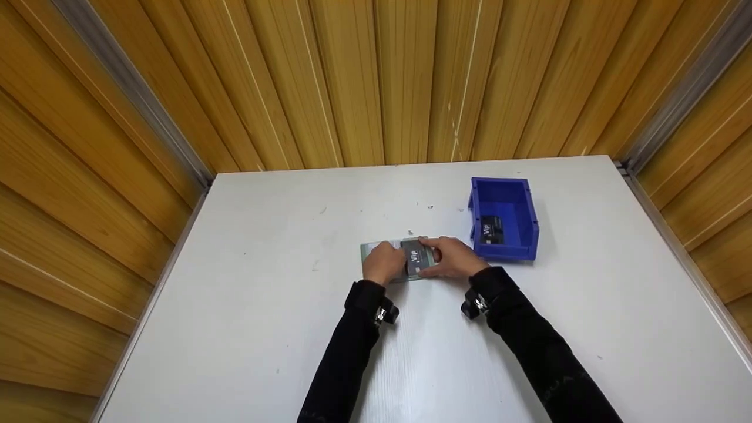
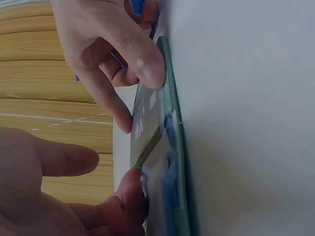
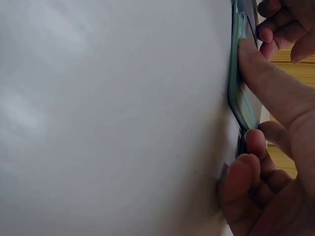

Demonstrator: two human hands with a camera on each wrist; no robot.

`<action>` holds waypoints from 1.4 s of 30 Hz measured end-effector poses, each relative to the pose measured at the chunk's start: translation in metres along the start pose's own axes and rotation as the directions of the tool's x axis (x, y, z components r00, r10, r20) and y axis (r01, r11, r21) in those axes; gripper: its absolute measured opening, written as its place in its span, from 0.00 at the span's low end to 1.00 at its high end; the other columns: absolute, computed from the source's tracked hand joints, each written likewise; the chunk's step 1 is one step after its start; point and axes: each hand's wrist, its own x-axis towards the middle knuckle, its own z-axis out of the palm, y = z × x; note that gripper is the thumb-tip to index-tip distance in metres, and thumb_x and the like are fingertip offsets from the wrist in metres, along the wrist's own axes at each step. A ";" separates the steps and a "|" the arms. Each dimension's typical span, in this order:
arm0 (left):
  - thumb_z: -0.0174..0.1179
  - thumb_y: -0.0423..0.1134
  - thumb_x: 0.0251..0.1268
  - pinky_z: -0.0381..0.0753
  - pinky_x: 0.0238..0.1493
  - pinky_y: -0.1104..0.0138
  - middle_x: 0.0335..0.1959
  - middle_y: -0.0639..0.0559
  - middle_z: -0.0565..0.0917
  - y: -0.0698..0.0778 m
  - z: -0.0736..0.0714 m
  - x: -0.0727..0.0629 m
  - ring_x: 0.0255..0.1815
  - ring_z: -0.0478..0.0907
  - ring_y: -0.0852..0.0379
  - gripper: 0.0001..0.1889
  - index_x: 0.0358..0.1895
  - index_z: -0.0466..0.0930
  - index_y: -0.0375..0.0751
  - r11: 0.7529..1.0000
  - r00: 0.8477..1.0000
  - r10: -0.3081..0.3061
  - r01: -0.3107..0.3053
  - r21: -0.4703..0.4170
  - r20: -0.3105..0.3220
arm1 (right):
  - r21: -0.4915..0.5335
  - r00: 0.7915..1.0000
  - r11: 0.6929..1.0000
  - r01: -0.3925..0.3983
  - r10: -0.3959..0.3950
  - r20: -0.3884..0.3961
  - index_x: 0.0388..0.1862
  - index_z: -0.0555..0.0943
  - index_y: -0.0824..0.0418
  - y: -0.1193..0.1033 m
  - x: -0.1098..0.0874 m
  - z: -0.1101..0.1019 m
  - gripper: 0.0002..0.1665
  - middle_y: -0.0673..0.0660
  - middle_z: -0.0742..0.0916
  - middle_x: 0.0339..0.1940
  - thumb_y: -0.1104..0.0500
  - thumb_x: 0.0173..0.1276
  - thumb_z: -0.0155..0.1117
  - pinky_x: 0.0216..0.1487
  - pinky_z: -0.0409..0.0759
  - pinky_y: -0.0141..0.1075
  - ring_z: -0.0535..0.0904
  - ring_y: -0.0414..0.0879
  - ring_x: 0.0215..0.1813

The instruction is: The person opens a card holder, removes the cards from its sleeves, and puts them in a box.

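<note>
A flat card holder (image 1: pixel 368 251) with a green edge and clear front lies on the white table. On its right half sits a dark card (image 1: pixel 416 258) marked "Vip". My left hand (image 1: pixel 384 263) is at the left edge of this card, its curled fingertips holding it there. In the left wrist view that card edge stands slightly raised off the holder. My right hand (image 1: pixel 455 257) grips the holder's right end, thumb on the near edge and fingers on the far side. Part of the holder's left half is hidden under my left hand.
A blue open bin (image 1: pixel 506 254) stands just right of and beyond my right hand. Another dark "Vip" card (image 1: pixel 491 230) lies inside it. The white table (image 1: pixel 264 294) meets wood-patterned walls (image 1: pixel 405 88) at the back and sides.
</note>
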 end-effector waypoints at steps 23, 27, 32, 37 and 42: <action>0.59 0.45 0.72 0.70 0.24 0.62 0.26 0.46 0.88 -0.007 0.011 0.003 0.23 0.75 0.55 0.17 0.24 0.85 0.41 0.983 0.996 0.046 -0.032 0.180 -0.075 | 0.026 1.000 1.000 0.016 -0.016 -0.021 0.77 0.71 0.62 0.004 0.001 0.003 0.51 0.63 0.85 0.43 0.51 0.57 0.83 0.48 0.74 0.41 0.74 0.48 0.42; 0.60 0.46 0.74 0.64 0.22 0.65 0.19 0.52 0.82 -0.009 0.016 0.002 0.20 0.71 0.58 0.21 0.17 0.80 0.46 0.977 0.992 0.105 -0.090 0.194 -0.068 | 0.037 0.999 0.999 0.040 -0.040 -0.002 0.77 0.71 0.62 0.005 0.001 0.002 0.50 0.57 0.79 0.31 0.52 0.58 0.83 0.38 0.68 0.36 0.69 0.45 0.34; 0.62 0.46 0.74 0.63 0.24 0.66 0.20 0.54 0.82 -0.013 0.015 0.002 0.21 0.69 0.60 0.20 0.20 0.86 0.45 0.984 0.990 0.135 -0.129 0.126 -0.044 | 0.041 0.999 0.998 0.048 -0.048 0.001 0.77 0.71 0.63 0.007 0.001 0.001 0.50 0.53 0.76 0.28 0.52 0.58 0.83 0.35 0.65 0.34 0.66 0.42 0.31; 0.61 0.47 0.75 0.70 0.30 0.65 0.31 0.52 0.89 -0.018 0.012 0.002 0.27 0.74 0.60 0.14 0.35 0.92 0.45 0.986 0.989 0.146 -0.145 0.086 -0.001 | 0.046 0.999 0.998 0.035 -0.035 0.006 0.77 0.71 0.62 0.007 0.001 0.001 0.51 0.53 0.76 0.29 0.52 0.57 0.83 0.35 0.65 0.34 0.67 0.42 0.32; 0.60 0.47 0.76 0.74 0.35 0.65 0.35 0.51 0.89 -0.024 0.008 0.000 0.32 0.77 0.59 0.14 0.41 0.92 0.44 0.990 0.990 0.141 -0.141 0.029 0.008 | 0.036 0.999 0.998 0.045 -0.046 0.012 0.76 0.72 0.61 0.007 0.002 0.001 0.51 0.52 0.75 0.28 0.52 0.55 0.84 0.35 0.66 0.35 0.67 0.42 0.32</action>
